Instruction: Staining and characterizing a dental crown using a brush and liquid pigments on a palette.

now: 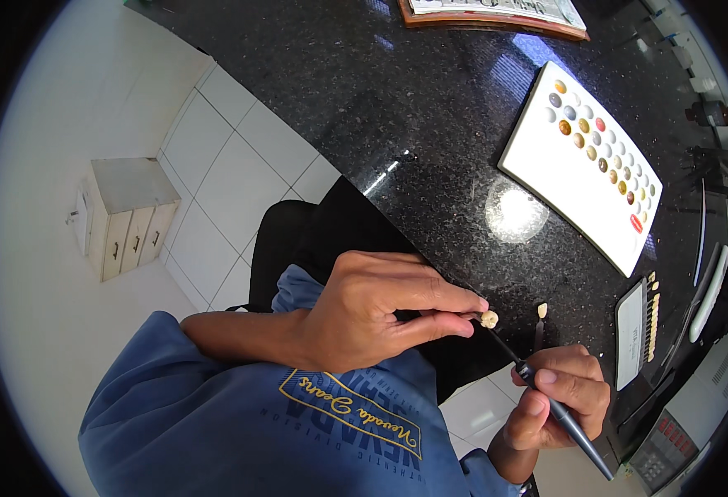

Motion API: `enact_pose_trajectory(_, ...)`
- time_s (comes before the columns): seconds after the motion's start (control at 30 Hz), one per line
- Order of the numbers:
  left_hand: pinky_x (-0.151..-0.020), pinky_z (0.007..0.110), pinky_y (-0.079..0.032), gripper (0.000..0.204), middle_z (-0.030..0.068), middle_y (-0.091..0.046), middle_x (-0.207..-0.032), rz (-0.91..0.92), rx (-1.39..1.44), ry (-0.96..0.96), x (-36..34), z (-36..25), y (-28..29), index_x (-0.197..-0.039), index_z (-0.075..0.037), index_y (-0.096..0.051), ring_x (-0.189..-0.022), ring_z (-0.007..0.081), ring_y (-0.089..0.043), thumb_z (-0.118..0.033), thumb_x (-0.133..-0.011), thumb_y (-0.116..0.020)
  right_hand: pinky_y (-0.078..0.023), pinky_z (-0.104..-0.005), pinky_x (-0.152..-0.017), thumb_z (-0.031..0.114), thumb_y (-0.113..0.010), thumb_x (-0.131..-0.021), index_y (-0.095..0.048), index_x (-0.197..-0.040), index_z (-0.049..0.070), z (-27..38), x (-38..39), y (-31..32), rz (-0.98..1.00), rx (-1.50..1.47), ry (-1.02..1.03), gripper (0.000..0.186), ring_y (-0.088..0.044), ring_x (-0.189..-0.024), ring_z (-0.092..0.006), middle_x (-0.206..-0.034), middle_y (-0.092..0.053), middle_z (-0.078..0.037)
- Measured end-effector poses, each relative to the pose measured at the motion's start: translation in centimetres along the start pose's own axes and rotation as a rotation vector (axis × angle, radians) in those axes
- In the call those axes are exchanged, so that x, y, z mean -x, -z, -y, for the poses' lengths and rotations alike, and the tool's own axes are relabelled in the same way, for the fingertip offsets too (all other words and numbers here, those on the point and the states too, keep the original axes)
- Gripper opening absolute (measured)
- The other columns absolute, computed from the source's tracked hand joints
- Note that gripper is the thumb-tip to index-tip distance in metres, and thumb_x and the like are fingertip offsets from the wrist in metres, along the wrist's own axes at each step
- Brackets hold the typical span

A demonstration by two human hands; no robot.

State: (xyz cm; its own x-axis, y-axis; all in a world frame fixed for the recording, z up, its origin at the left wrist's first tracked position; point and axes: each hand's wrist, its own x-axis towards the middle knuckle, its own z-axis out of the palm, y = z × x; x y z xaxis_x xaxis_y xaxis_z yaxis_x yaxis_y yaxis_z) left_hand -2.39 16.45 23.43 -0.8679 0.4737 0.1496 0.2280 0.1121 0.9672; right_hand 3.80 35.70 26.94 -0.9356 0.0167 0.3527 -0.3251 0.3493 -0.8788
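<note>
1. The left hand (389, 306) has a narrow grip, thumb and index finger pinched together; a thin dark piece shows between them.
2. At those fingertips is a small cream tooth (489, 319), held up just beside the table's near edge; whether skin touches it is unclear.
3. The right hand (563, 393) has its grip closed around a dark brush (567, 427), thumb on one side and fingers on the other.
4. The brush's thin end reaches the tooth's lower side; I cannot tell whether it touches.
5. A second tooth (542, 311) is on the black table (364, 108), close to the near edge and just beyond the hands.
6. Farther in from that edge lies a white palette (558, 174), its wells filled with several colours.
7. Beyond the right hand are a pale case (630, 335) and a row of teeth (653, 319).
</note>
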Motion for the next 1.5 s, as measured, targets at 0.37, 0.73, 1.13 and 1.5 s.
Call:
enact_pose_trajectory(0.37, -0.054, 0.020, -0.048, 0.023, 0.0062, -0.070, -0.077, -0.017, -0.008, -0.006, -0.06, 0.02, 0.08, -0.089, -0.002, -0.070, -0.063, 0.0121, -0.067, -0.004, -0.067, -0.076, -0.049, -0.0246, -0.045, 0.007, -0.068, -0.072, -0.058, -0.082, 0.002, -0.16, -0.11, -0.21, 0.001, 0.016, 0.018, 0.015, -0.061, -0.053, -0.0187, -0.067, -0.059, -0.009)
enact_pose_trajectory(0.73, -0.053, 0.020, -0.048, 0.024, 0.0060, -0.070, -0.077, -0.025, -0.013, -0.019, -0.14, 0.15, -0.02, -0.089, -0.003, -0.070, -0.062, 0.0117, -0.066, -0.005, -0.066, -0.077, -0.049, -0.0246, -0.045, 0.009, -0.069, -0.072, -0.058, -0.081, 0.003, 0.00, -0.18, -0.25, -0.013, 0.034, -0.006, 0.015, -0.061, -0.053, -0.0182, -0.068, -0.060, -0.008)
enact_pose_trajectory(1.13, -0.054, 0.020, -0.048, 0.024, 0.0066, -0.070, -0.077, -0.021, -0.019, 0.001, -0.11, 0.00, 0.01, -0.090, -0.003, -0.070, -0.062, 0.0119, -0.066, -0.006, -0.066, -0.077, -0.039, -0.0218, -0.046, 0.015, -0.061, -0.084, -0.050, -0.089, 0.001, -0.24, -0.19, -0.43, 0.025, 0.121, 0.079, 0.018, -0.054, -0.050, -0.0137, -0.065, -0.054, -0.009)
enact_pose_trajectory(1.5, -0.052, 0.020, -0.047, 0.025, 0.0066, -0.070, -0.074, -0.020, -0.027, -0.004, -0.10, 0.09, -0.14, -0.090, -0.003, -0.070, -0.061, 0.0117, -0.066, -0.007, -0.066, -0.078, -0.039, -0.0226, -0.048, 0.016, -0.061, -0.084, -0.050, -0.087, 0.003, -0.09, 0.27, -0.20, 0.008, 0.135, 0.055, 0.017, -0.054, -0.050, -0.0142, -0.064, -0.053, -0.008)
